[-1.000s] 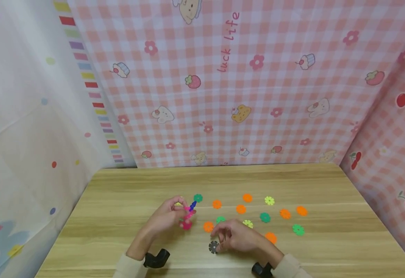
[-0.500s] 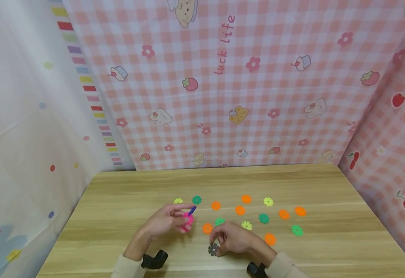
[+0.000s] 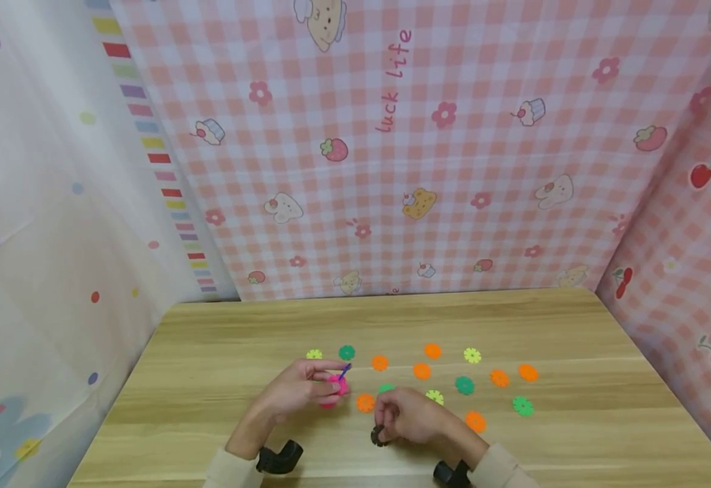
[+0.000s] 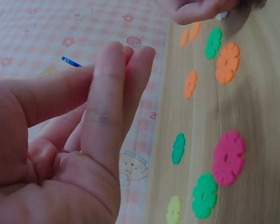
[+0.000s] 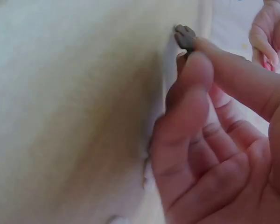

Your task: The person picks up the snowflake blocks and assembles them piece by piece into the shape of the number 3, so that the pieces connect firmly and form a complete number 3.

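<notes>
Between thumb and fingers, my left hand [image 3: 297,393] pinches a pink notched snowflake disc [image 3: 339,383] with a blue disc [image 3: 346,371] slotted into it, seen edge-on. In the left wrist view the fingers hide most of the joined pair, and only a tip of the blue disc [image 4: 71,61] shows. My right hand [image 3: 415,415] pinches a dark grey snowflake disc [image 3: 378,437], its thumb covering part of it. The right wrist view shows this grey disc [image 5: 185,37] at the fingertips. Another pink disc [image 4: 227,158] lies on the table under my left hand.
Orange, green and yellow snowflake discs lie scattered on the wooden table [image 3: 239,339], among them an orange disc [image 3: 365,402] between the hands and a teal disc [image 3: 465,385] farther right. A checked pink cloth [image 3: 343,183] hangs behind the table's back edge.
My right hand has lifted the grey disc and turned it from face-on to nearly edge-on. My left hand has lowered slightly and turned the pink and blue pair.
</notes>
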Demonstrator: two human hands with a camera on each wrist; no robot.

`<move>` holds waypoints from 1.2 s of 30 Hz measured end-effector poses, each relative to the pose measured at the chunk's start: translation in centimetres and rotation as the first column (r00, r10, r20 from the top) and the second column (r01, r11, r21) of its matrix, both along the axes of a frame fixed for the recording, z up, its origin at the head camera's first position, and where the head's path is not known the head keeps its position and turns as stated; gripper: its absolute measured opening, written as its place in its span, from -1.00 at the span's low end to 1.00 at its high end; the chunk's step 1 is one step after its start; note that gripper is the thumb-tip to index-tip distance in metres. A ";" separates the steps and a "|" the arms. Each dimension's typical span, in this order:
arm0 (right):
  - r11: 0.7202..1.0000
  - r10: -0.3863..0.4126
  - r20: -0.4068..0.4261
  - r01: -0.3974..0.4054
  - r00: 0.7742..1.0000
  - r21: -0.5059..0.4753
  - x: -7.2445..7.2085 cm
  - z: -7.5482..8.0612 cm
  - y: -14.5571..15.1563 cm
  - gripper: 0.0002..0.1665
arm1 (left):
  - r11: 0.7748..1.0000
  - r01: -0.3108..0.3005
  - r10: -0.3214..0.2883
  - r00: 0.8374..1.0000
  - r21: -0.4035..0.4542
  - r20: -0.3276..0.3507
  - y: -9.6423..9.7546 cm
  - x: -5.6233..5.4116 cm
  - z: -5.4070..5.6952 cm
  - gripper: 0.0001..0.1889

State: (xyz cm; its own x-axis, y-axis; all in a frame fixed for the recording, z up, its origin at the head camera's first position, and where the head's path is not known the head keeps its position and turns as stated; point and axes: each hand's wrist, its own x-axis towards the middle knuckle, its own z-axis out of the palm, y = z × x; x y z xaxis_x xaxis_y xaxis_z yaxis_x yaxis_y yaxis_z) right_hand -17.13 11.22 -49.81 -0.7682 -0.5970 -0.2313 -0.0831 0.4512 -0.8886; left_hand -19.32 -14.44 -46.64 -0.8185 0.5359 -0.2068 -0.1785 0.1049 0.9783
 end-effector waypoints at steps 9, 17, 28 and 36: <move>0.950 -0.150 0.011 0.147 0.989 -0.274 -1.3 2.3 1.3 -0.80 | 1.000 0.010 -0.012 0.998 -0.018 -0.067 1.3 0.2 0.4 -0.52; 0.852 -0.387 -0.005 0.356 0.922 -0.384 -1.8 3.6 0.6 -0.76 | 0.999 0.029 -0.029 0.999 -0.015 -0.028 2.7 0.4 0.7 -0.54; 0.759 -0.497 0.014 0.443 0.867 -0.478 -1.7 4.3 -0.2 -0.76 | 0.998 0.051 -0.053 0.997 -0.045 -0.049 3.8 0.3 1.7 -0.56; 0.757 -0.514 0.008 0.458 0.858 -0.466 -1.6 4.3 0.0 -0.76 | 0.995 0.065 -0.072 0.993 -0.076 -0.089 4.2 0.2 1.8 -0.58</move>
